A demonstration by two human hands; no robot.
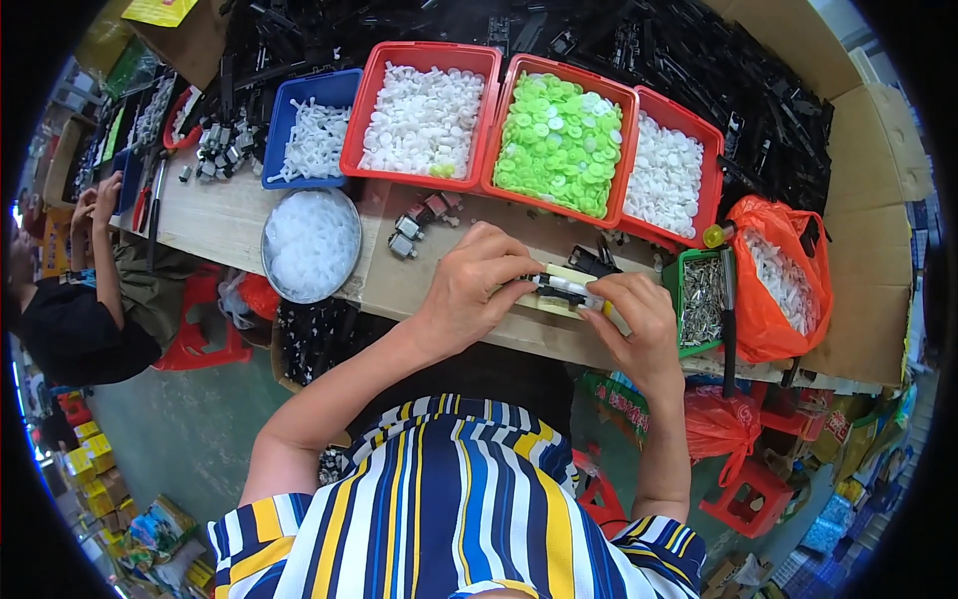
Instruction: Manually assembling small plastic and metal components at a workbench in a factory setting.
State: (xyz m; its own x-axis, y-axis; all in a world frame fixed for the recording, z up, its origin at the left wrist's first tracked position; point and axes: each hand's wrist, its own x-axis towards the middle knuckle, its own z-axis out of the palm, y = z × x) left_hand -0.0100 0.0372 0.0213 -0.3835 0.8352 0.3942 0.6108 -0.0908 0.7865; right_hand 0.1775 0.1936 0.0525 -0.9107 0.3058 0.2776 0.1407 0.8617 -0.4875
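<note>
We judge the step in hand to be fitting a small part together: our left hand (469, 290) and right hand (639, 319) both pinch a small black-and-white assembly (559, 288) between the fingers, over a pale block (574, 299) on the table (230, 225). Next calls for steady pressure. Beyond the fingers, red bins (424, 115) hold white gears, one holds green gears (559, 140); right of them, a green tray of metal pins (702, 299).

I'm seeing red bins (371, 100) sitting along the bench, holding white parts and green discs (559, 140); an orange bag (773, 319) is lying right.
</note>
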